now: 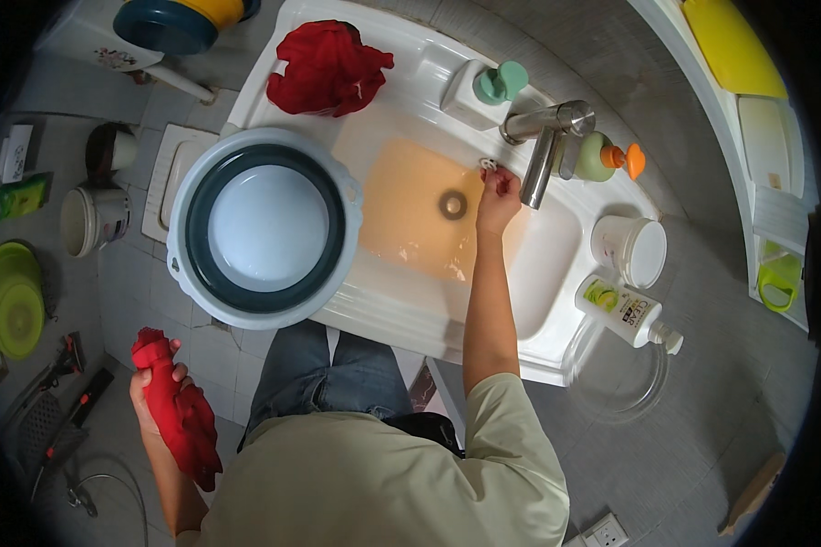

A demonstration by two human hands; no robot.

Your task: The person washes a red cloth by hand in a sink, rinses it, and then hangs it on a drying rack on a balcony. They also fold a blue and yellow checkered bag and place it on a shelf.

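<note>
My left hand [146,394] is closed around a bunched, wet-looking red cloth [178,410], held out to the left of my body. My right hand [499,196] reaches over the sink [556,264] to its back wall, just left of the metal faucet [545,164]. Its fingers are pinched at a small pale piece [489,165] that is too small to name. Orange-tinted water [406,228] covers the sink bottom around a round drain [452,205]. A second red cloth [328,68] lies crumpled on the sink's back left ledge.
A blue-grey basin [353,196] rests over the sink's left side. Behind the faucet are a white bottle with a green cap [474,96] and a green pump bottle [596,158]. A white tub [625,246] and a white pump bottle [616,310] stand on the right ledge.
</note>
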